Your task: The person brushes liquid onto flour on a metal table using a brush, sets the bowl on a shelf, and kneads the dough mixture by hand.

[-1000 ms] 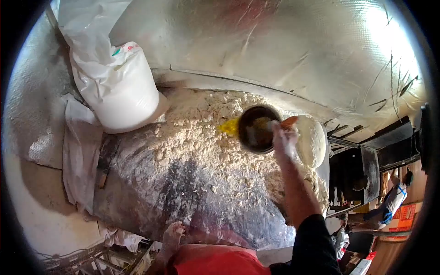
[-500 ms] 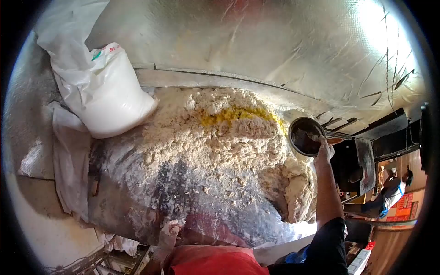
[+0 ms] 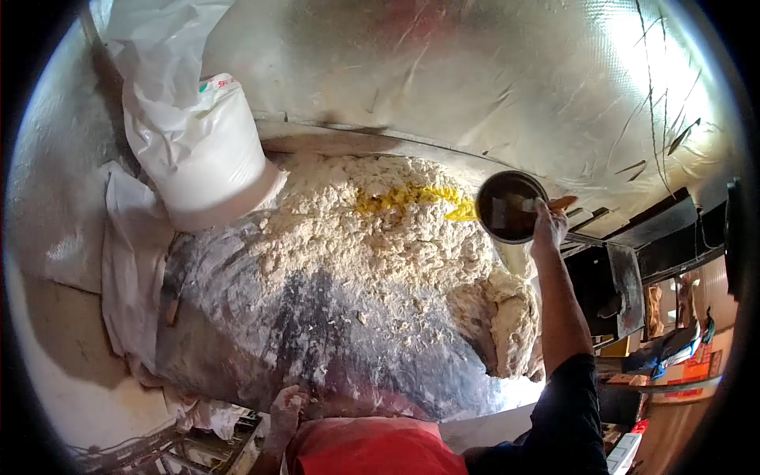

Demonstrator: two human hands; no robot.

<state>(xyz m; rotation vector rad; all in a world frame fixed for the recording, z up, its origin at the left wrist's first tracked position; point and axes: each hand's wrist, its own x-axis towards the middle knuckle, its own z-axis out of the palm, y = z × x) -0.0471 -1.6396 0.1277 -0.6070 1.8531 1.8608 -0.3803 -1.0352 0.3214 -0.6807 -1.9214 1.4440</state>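
Observation:
My right hand (image 3: 549, 227) grips the rim of a dark round bowl (image 3: 507, 212) above the right end of the flour heap. The inside of the bowl looks dark and shiny, and what it holds is hard to make out. Just left of it, a yellow, egg-like streak (image 3: 404, 198) runs across the crumbly, flour-dusted dough mixture (image 3: 380, 237). My left hand (image 3: 286, 405) is low by the front edge of the worktop, beside the red apron, and its fingers are too unclear to read. A thicker lump of dough (image 3: 513, 324) lies below the bowl.
A white sack (image 3: 210, 158) stands at the back left of the metal worktop (image 3: 237, 340), with another pale sack (image 3: 131, 261) beside it. Foil-like sheeting (image 3: 380, 71) covers the wall behind. On the right are dark metal fixtures (image 3: 625, 285) and another person (image 3: 673, 348).
My right hand has carried the bowl left and slightly toward the back. More yellow now shows beside the bowl. The whole view has shifted a little, and my left hand remains near the front edge.

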